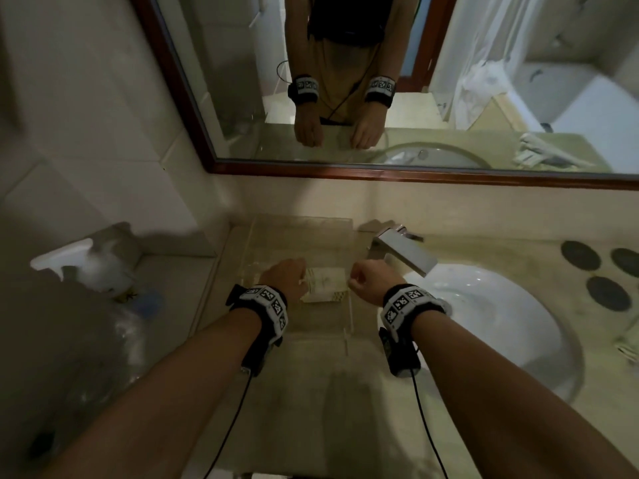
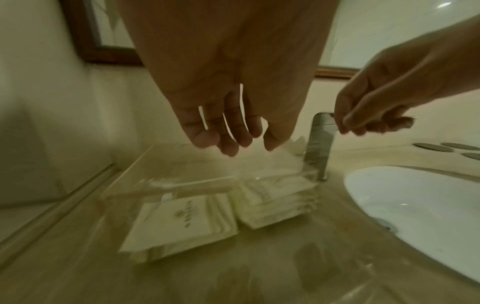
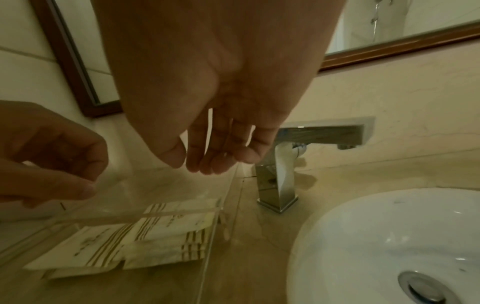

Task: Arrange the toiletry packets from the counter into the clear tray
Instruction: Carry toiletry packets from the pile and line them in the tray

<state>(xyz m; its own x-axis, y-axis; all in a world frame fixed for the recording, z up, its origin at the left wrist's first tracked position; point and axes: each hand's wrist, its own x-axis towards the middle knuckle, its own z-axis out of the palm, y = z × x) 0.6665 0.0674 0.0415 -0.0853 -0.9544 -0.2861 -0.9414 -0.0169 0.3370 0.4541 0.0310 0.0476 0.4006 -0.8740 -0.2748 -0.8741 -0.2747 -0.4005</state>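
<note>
A clear tray (image 1: 350, 316) stands on the beige counter left of the sink. Inside it lie white toiletry packets (image 1: 325, 283) with gold stripes, in two flat stacks side by side (image 2: 182, 222) (image 2: 275, 203); the right wrist view shows the same packets (image 3: 166, 232) behind the tray's clear wall (image 3: 155, 215). My left hand (image 1: 287, 274) hovers over the tray's left part, fingers (image 2: 228, 142) hanging relaxed and holding nothing. My right hand (image 1: 363, 278) hovers at the tray's right edge, fingers (image 3: 205, 160) loosely curled and empty.
A chrome faucet (image 1: 404, 250) stands right behind the tray, with the white basin (image 1: 484, 323) beside it. Three dark round discs (image 1: 581, 255) lie on the counter at the far right. A white fixture (image 1: 86, 264) sits at the left. A wood-framed mirror (image 1: 345, 171) hangs above.
</note>
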